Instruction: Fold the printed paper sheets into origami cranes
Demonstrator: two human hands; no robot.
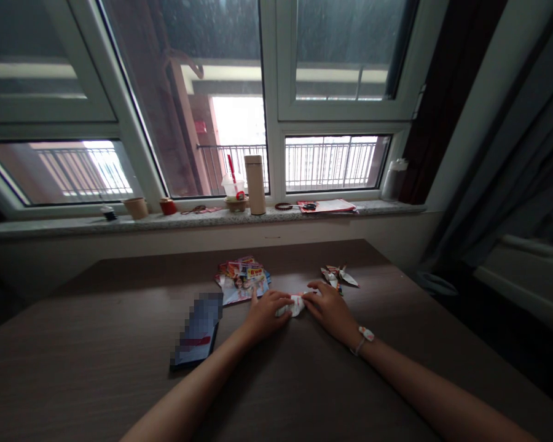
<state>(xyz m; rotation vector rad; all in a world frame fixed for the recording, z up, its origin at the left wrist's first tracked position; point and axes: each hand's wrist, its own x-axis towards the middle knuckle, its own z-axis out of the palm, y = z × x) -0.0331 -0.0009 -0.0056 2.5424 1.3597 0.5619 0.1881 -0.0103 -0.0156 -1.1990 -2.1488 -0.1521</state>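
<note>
The two hands hold one small printed paper between them, low over the desk and near its middle. The left hand has the fingers bent and the thumb set at the left part of the paper; the right hand has its fingertips on the right end. The paper looks folded, white with some red print, but its exact shape is partly hidden by the fingers. On the right wrist there is a thin bracelet with a pale ornament.

Just beyond the left hand lies a pile of colourful printed sheets, and to the left of this hand a phone lies flat, its screen blurred. Beyond the right hand are some pointed folded paper pieces, close together.

Farther away, a stone windowsill carries a brown paper cup, a clear cup with a red straw, a tall beige flask, scissors upon red and white papers, and a clear bottle.
</note>
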